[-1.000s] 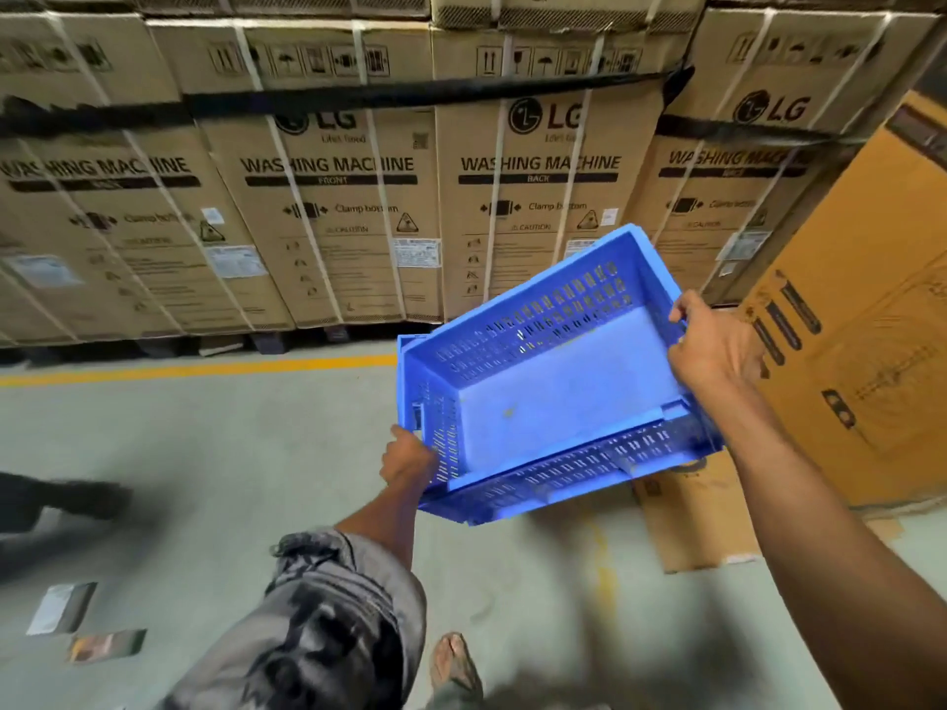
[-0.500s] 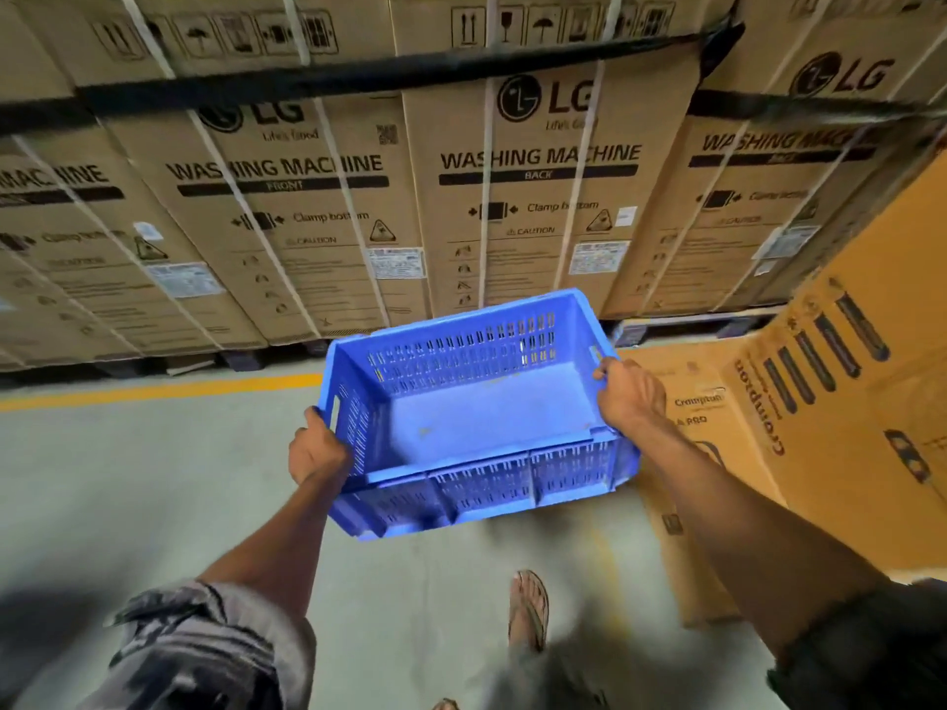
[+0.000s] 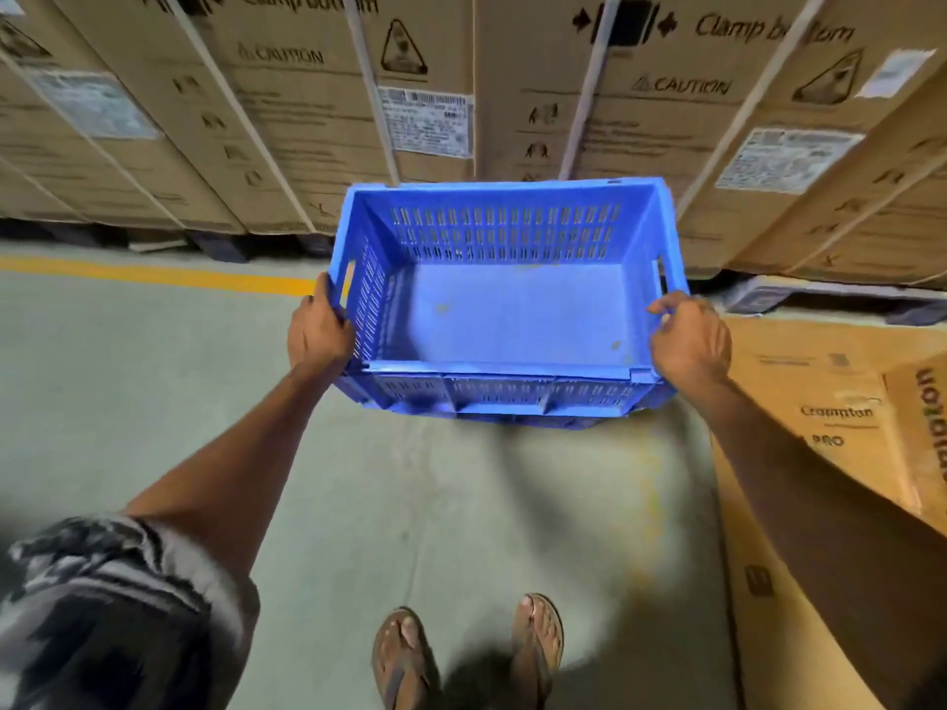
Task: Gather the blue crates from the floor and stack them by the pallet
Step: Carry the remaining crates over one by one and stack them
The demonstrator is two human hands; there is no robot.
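Left hand [image 3: 318, 333] and right hand [image 3: 691, 340] each curl closed over an end rim of the empty blue crate [image 3: 505, 320] between them.

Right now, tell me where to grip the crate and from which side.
Take the crate by its two short end walls, one hand from each side. Each end has a handle slot under the rim, and the long walls are too far apart. The left hand and right hand grip there, holding it level.
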